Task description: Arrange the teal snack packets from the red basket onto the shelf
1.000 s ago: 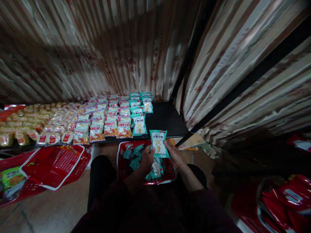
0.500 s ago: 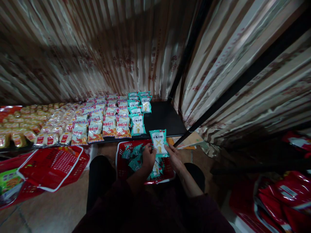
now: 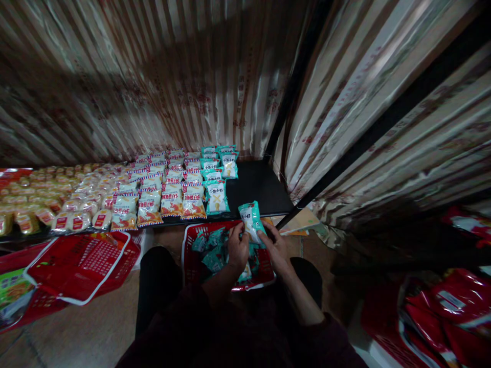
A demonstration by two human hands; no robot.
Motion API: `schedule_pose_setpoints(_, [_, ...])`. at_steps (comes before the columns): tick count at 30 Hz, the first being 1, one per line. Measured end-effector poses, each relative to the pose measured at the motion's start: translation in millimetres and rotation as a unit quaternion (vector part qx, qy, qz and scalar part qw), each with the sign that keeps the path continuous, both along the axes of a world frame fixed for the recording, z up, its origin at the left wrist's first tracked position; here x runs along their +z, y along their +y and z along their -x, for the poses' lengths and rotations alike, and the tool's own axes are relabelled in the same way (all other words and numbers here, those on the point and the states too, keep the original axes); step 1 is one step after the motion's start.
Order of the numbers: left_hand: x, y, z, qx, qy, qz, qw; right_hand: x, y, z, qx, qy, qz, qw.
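Between my two hands is a teal and white snack bag [image 3: 251,220], tilted and turned partly sideways. My left hand [image 3: 238,248] is closed on its left edge, and my right hand [image 3: 276,249] grips its lower right side. Below them a red basket [image 3: 188,255] holds several more teal snack bags [image 3: 215,255]. On the black shelf [image 3: 261,189] just beyond, matching teal bags [image 3: 217,197] stand in two columns, the right one shorter. To their left are rows of orange and white snack bags [image 3: 172,198] with striped tops.
Wrapped small cakes [image 3: 80,220] fill the shelf's left part. Black posts [image 3: 307,202] rise at the shelf's right end, before a pleated curtain [image 3: 172,76]. Another red basket [image 3: 82,266] lies at left, and red packages [image 3: 456,301] are at right. My knees flank the near basket.
The snack bag in my hands has turned from facing me flat to an angle, its printed front now partly turned away. Both hands have shifted their hold on it.
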State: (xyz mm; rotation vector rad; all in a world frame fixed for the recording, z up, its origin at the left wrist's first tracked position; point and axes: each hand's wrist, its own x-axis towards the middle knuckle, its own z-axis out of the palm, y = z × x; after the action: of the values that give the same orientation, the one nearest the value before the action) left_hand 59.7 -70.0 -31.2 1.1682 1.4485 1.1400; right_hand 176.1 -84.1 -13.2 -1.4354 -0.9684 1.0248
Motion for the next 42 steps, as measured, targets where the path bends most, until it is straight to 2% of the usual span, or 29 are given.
schedule_pose_setpoints(6, [10.1,-4,0,-0.002,-0.179,0.023,0.984,7.6,-5,7,0.020,-0.100,-0.071,0.992])
schedule_pose_setpoints(10, [21.1,-7,0,-0.001,-0.268,0.015,0.963,7.1,-5,11,0.030,-0.194,-0.123,0.973])
schedule_pose_setpoints(14, [27.6,-4,1,0.006,-0.338,0.030,0.941,7.6,-2,14,0.023,-0.281,-0.178,0.943])
schedule_pose_setpoints(19, [33.3,3,2,-0.036,-0.410,0.054,0.910,13.5,4,17,0.030,-0.380,-0.221,0.898])
schedule_pose_setpoints(24, [37.4,13,0,-0.045,-0.438,0.070,0.895,16.3,11,17,0.027,-0.415,-0.235,0.879])
schedule_pose_setpoints(29, [33.0,25,2,-0.051,-0.475,0.096,0.873,10.4,21,9,0.037,-0.386,-0.231,0.893])
schedule_pose_setpoints(33, [30.5,33,5,-0.032,-0.466,0.119,0.876,4.0,29,3,0.003,-0.345,-0.209,0.915])
schedule_pose_setpoints(35, [30.0,36,5,-0.019,-0.457,0.125,0.880,1.6,33,1,-0.023,-0.295,-0.176,0.939])
schedule_pose_setpoints(38, [29.9,40,4,-0.019,-0.455,0.128,0.881,-0.6,39,-1,-0.032,-0.169,-0.087,0.981])
schedule_pose_setpoints(42, [31.4,43,4,-0.038,-0.449,0.136,0.882,-1.6,47,-5,-0.008,-0.053,0.000,0.999])
